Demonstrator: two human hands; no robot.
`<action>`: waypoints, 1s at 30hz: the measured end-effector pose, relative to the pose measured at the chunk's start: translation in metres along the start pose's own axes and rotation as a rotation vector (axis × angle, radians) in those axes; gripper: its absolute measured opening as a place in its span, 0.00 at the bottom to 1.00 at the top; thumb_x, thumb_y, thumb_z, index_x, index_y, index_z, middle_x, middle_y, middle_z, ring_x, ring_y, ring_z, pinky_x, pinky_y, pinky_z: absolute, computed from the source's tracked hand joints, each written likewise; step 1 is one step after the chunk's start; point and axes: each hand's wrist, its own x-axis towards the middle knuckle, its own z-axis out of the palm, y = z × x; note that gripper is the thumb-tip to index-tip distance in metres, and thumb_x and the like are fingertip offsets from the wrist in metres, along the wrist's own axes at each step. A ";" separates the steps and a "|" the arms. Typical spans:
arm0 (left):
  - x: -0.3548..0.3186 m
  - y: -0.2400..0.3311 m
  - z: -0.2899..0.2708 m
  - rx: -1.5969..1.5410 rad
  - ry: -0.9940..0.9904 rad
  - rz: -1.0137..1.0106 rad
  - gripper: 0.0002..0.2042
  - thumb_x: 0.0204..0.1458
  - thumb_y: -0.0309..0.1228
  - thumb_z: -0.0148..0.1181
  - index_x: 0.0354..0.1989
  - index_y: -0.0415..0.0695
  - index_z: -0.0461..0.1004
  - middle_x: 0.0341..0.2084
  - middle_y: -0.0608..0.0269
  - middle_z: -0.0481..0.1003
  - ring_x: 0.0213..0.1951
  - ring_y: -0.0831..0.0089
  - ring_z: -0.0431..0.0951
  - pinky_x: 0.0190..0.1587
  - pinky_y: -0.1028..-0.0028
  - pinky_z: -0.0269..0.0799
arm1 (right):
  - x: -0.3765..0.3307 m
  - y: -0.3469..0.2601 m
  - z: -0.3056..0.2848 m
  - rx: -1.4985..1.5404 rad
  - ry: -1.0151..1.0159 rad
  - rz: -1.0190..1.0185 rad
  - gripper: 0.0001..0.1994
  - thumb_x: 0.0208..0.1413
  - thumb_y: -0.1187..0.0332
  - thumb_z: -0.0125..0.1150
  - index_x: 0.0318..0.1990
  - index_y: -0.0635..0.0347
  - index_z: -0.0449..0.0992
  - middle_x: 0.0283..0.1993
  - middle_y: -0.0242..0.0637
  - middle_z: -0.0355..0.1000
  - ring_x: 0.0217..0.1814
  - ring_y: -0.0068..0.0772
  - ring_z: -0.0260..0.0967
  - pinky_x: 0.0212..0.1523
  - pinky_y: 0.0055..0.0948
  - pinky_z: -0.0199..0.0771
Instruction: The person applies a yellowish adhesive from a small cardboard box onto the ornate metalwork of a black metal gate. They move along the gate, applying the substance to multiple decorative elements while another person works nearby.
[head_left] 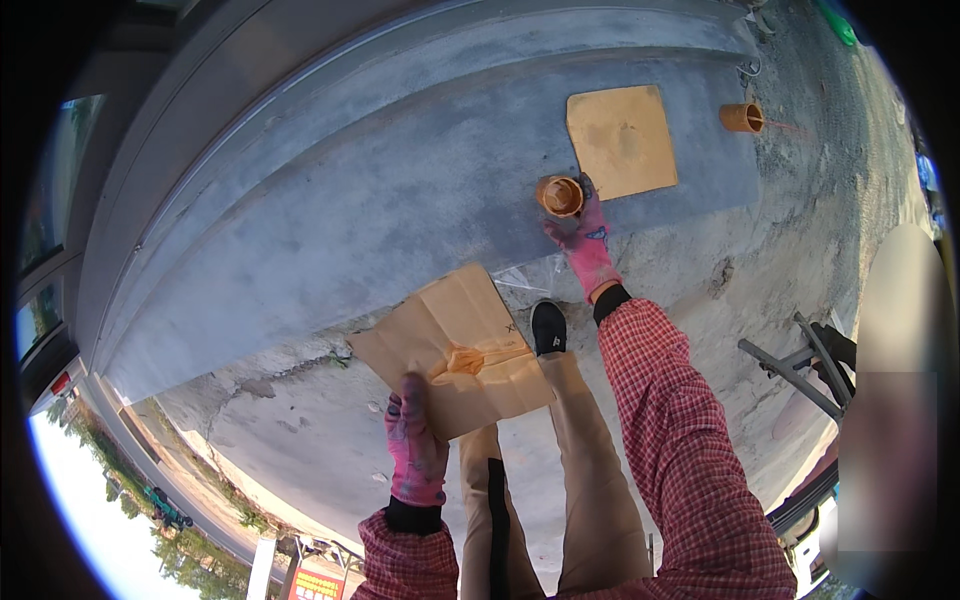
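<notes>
Pinching the card [450, 325] by its near left edge looks a bit dicey to me: the left hand [417, 440] has its thumb on top and the other fingers mostly hidden, so basically clamped on one side only. The far end has no support, so it could sag or swing. The orange smear [465, 361] mid-card isn't far from that thumb; if it's wet (can't tell), a slide of the grip could mess up the glove. Just right of it, the shoe [548, 328] is where drips could land if the card tips. Farther out, the cup [559, 196] is on the grey step [400, 180], with the right hand [588, 240] closed round its near right side. Lopsided hold, so a knock or slip might tip it and spill the brown stuff inside. The other card [622, 140] lies right beside those fingers, easy to nudge. The far cup [740, 118], far right, is well clear.
</notes>
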 end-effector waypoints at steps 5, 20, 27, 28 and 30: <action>-0.014 0.006 -0.005 0.039 -0.180 -0.017 0.22 0.57 0.42 0.55 0.54 0.41 0.65 0.46 0.64 0.72 0.46 0.72 0.74 0.47 0.71 0.72 | -0.072 -0.036 -0.014 0.219 0.140 0.255 0.36 0.45 0.77 0.67 0.62 0.62 0.55 0.60 0.39 0.61 0.59 0.34 0.62 0.59 0.34 0.63; -0.210 0.031 -0.010 0.521 -0.739 -0.019 0.26 0.58 0.46 0.53 0.59 0.40 0.61 0.51 0.59 0.69 0.50 0.71 0.72 0.51 0.71 0.70 | -0.380 -0.243 -0.008 0.222 -0.289 0.298 0.20 0.58 0.70 0.53 0.58 0.58 0.61 0.56 0.38 0.64 0.57 0.30 0.63 0.56 0.29 0.64; -0.309 -0.026 -0.033 0.692 -0.941 -0.013 0.25 0.57 0.45 0.55 0.58 0.42 0.63 0.50 0.61 0.69 0.51 0.72 0.70 0.51 0.70 0.69 | -0.456 -0.274 -0.077 0.481 0.142 0.326 0.16 0.59 0.73 0.51 0.54 0.59 0.62 0.53 0.37 0.66 0.51 0.27 0.66 0.51 0.26 0.68; -0.325 -0.037 -0.033 0.726 -0.990 -0.045 0.25 0.57 0.44 0.55 0.58 0.41 0.62 0.49 0.61 0.69 0.50 0.72 0.71 0.50 0.70 0.70 | -0.465 -0.275 -0.091 0.532 0.213 0.319 0.16 0.59 0.73 0.51 0.54 0.59 0.62 0.52 0.37 0.66 0.50 0.27 0.66 0.50 0.26 0.68; -0.363 -0.061 -0.031 0.816 -1.037 -0.102 0.26 0.57 0.44 0.54 0.58 0.41 0.61 0.49 0.60 0.69 0.49 0.71 0.72 0.49 0.70 0.71 | -0.488 -0.276 -0.130 0.660 0.402 0.295 0.15 0.59 0.74 0.51 0.53 0.59 0.63 0.51 0.36 0.67 0.49 0.26 0.67 0.49 0.25 0.69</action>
